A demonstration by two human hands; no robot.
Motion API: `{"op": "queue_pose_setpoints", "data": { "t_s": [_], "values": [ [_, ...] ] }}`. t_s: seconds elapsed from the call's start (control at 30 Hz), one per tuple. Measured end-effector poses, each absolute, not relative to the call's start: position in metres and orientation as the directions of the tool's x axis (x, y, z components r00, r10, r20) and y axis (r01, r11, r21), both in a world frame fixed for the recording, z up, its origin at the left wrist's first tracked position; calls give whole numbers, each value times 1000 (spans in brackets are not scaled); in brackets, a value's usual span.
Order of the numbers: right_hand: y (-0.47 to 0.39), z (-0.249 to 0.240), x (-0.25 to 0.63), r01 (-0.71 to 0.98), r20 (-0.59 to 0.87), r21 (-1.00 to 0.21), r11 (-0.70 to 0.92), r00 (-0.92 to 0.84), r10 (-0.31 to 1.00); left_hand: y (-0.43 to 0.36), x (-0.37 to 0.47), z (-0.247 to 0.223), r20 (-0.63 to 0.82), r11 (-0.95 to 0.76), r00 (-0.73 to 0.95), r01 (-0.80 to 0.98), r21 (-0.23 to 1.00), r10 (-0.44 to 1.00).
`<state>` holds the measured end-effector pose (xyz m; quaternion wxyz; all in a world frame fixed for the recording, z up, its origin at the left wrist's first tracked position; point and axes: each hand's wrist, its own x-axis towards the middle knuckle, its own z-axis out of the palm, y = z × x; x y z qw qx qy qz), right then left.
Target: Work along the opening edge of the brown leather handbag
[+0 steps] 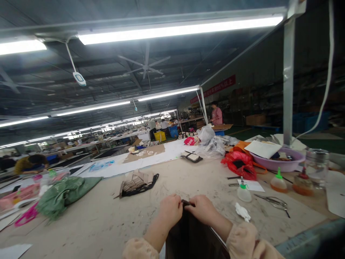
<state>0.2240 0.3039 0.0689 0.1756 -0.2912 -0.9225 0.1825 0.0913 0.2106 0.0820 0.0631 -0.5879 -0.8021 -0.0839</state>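
Observation:
My left hand (169, 210) and my right hand (204, 209) both pinch the far edge of a dark leather piece (192, 235) that stands between my forearms at the near edge of the worn worktable (188, 180). Fingers of both hands are curled over its top edge, knuckles almost touching. Beige sleeves cover my arms. The lower part of the piece runs out of view.
A stack of cut pieces (137, 183) lies ahead, a green bag (63, 194) at left, a red bag (238, 163), purple basin (280, 160), glue bottles (278, 181), scissors (273, 201) and a white scrap (242, 211) at right. Other people work at far tables.

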Motion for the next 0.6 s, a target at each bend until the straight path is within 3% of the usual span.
{"op": "queue_pose_setpoints", "data": {
  "t_s": [0.6],
  "values": [
    [308, 71, 223, 522, 215, -383, 762, -752, 623, 213, 104, 90, 143, 364, -369, 929, 60, 918]
  ]
}}
